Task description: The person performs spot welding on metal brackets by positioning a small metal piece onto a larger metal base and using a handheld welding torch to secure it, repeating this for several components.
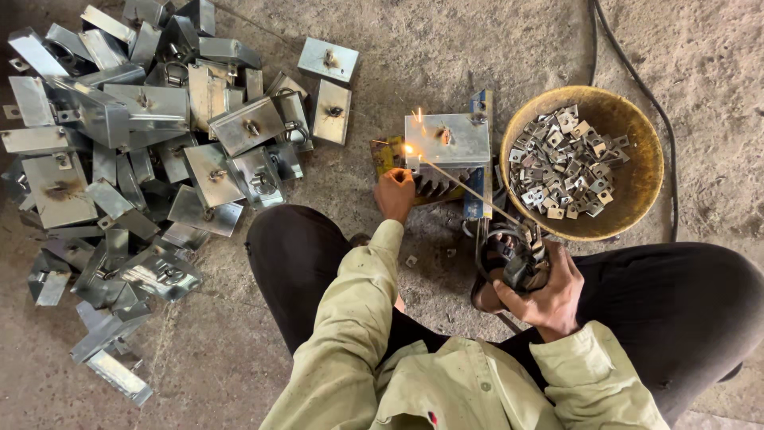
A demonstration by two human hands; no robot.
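My right hand [543, 293] grips a welding electrode holder [517, 259]; its thin rod [461, 185] runs up-left to a bright spark at the front left corner of a square galvanised metal plate [446, 139]. That plate rests on a small blue-edged jig [480, 187] on the floor. My left hand [395, 195] is closed against the jig's left side, just below the spark, fingers pressed on the workpiece. Both sleeves are pale yellow-green, and my knees in dark trousers frame the work.
A large heap of bent galvanised plates with welded rings [135, 151] covers the floor at left. A round yellowish basin [637, 179] at right holds several small metal tabs [565, 163]. Black cables [667, 135] run along the floor past the basin.
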